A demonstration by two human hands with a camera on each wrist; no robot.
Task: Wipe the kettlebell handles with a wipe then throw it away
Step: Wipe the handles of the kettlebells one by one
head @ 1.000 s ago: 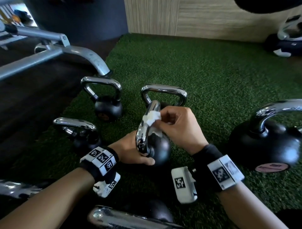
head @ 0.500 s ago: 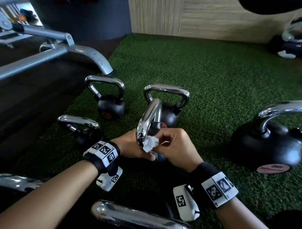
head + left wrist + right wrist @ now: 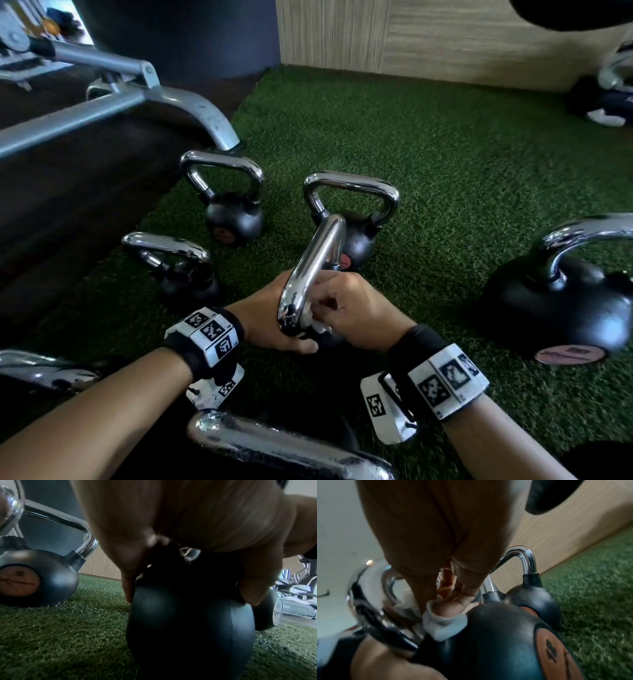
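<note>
A small black kettlebell [image 3: 188,622] with a chrome handle [image 3: 313,270] stands on the green turf in front of me. My left hand [image 3: 270,318] grips its black body from the left, fingers curled over the ball. My right hand [image 3: 346,308] pinches a white wipe [image 3: 317,323] against the lower part of the handle, near where it meets the ball. In the right wrist view the wipe [image 3: 440,623] is bunched around my fingertips against the chrome. Most of the wipe is hidden by my fingers in the head view.
Other chrome-handled kettlebells stand around: one [image 3: 233,212] at the back left, one [image 3: 352,219] just behind, one [image 3: 178,267] at the left, a large one [image 3: 561,294] at the right, a handle [image 3: 284,445] nearest me. A grey machine frame [image 3: 120,99] crosses the upper left.
My right hand has slid the wipe down the handle from its top to its base. The left hand has kept its hold on the ball.
</note>
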